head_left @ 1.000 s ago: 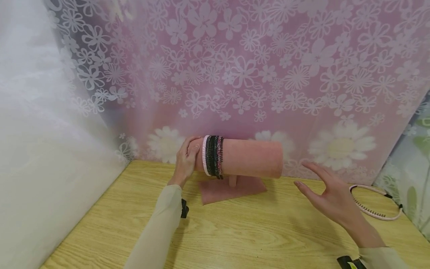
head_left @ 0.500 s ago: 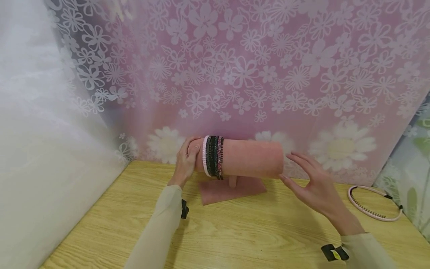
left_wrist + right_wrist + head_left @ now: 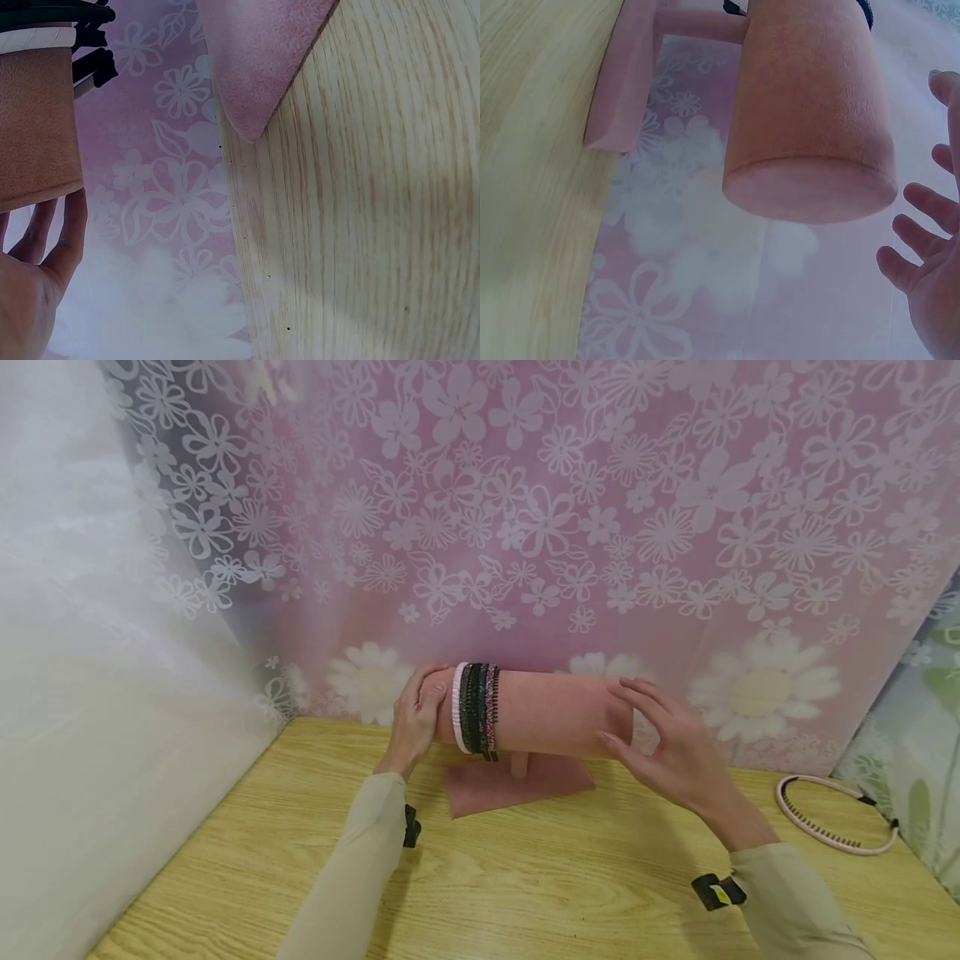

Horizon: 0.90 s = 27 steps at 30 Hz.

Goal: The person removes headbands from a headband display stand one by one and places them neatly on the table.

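A pink velvety roll-shaped headband stand stands against the back curtain. Around its left part sit several headbands: a white ribbed one, dark ones and a speckled pink one. My left hand grips the roll's left end, thumb in front; its fingers touch the end rim in the left wrist view. Around the roll's right end my right hand is spread, thumb low and fingers high. The right wrist view shows its fingers apart from the roll.
A loose pale pink toothed headband lies on the wood-grain table at the right. The stand's flat base rests on the table. Flowered curtain hangs behind, and white sheeting closes the left side.
My right hand has moved left from beside the loose headband to the roll's right end. My left hand, the stand and the headbands look unmoved.
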{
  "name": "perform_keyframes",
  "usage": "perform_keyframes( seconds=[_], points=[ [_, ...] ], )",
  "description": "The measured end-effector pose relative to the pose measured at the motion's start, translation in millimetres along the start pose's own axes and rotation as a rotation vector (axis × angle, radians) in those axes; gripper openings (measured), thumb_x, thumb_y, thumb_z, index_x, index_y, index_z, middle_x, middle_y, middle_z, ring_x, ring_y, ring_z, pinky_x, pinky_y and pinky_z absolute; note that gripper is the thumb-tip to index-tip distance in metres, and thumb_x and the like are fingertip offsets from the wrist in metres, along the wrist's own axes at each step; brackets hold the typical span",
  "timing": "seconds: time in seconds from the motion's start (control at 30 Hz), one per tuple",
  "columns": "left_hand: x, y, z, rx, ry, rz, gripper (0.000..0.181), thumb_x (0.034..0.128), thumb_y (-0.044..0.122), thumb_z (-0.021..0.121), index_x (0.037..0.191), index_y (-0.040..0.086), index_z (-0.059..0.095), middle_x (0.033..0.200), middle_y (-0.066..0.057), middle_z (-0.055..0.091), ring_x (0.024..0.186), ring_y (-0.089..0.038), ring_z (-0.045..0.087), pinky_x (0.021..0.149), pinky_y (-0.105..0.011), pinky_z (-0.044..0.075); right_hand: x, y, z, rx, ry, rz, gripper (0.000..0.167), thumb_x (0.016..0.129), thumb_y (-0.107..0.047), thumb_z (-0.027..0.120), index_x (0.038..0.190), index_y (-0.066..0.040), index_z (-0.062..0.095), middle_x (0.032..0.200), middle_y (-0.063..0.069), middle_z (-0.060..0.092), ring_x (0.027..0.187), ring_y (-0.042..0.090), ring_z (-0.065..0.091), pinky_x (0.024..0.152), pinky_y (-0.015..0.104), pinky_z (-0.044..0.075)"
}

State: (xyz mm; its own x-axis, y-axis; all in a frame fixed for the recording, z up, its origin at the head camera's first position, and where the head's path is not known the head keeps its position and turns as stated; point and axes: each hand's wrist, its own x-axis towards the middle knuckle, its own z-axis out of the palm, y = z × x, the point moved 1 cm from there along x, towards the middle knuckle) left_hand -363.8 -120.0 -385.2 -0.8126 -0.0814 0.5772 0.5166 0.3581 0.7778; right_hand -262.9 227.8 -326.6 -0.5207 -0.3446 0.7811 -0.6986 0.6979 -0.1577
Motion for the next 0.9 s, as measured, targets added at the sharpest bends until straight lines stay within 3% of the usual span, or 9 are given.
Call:
perform_keyframes(
  seconds=[0.1,0.33,0.6,0.9],
  points=[
    [0.0,0.3,0.1,-0.002,-0.001,0.003,0.037,0.1025,0.040,0.052,0.134,0.026,0.063,0.141,0.003,0.062,0.128,-0.025,0.059,0.109,-0.051,0.043,6.0,0,4,0.002,-0.001,-0.022,0.066,0.073,-0.014,0.088,0.135,-0.007,0.066,0.138,0.020,0.064,0.131,0.040,0.056,0.104,0.061,0.043],
    [-0.5,0.7,0.2,0.004,0.000,0.000,0.039,0.1033,0.040,0.050,0.136,0.024,0.062,0.142,0.004,0.061,0.130,-0.025,0.058,0.111,-0.050,0.042,17.9,-3,13,-0.011,-0.026,-0.032,0.063,0.077,-0.020,0.087,0.135,-0.007,0.066,0.140,0.017,0.063,0.134,0.038,0.055,0.113,0.050,0.042],
    [-0.1,0.8,-0.1,0.005,-0.003,0.001,0.038,0.1030,0.040,0.050,0.135,0.025,0.063,0.142,0.003,0.061,0.130,-0.026,0.058,0.111,-0.051,0.042,30.0,-3,24,0.039,-0.024,-0.075,0.060,0.077,-0.018,0.085,0.132,-0.003,0.066,0.137,0.019,0.064,0.132,0.040,0.055,0.111,0.058,0.040],
    [-0.3,-0.5,-0.6,0.001,-0.008,-0.003,0.039,0.1029,0.040,0.050,0.136,0.024,0.062,0.143,0.003,0.061,0.131,-0.026,0.057,0.111,-0.052,0.042,41.4,-5,30,0.004,-0.058,-0.078,0.058,0.080,-0.024,0.083,0.131,-0.002,0.066,0.135,0.019,0.065,0.129,0.039,0.058,0.110,0.055,0.043]
  ],
)
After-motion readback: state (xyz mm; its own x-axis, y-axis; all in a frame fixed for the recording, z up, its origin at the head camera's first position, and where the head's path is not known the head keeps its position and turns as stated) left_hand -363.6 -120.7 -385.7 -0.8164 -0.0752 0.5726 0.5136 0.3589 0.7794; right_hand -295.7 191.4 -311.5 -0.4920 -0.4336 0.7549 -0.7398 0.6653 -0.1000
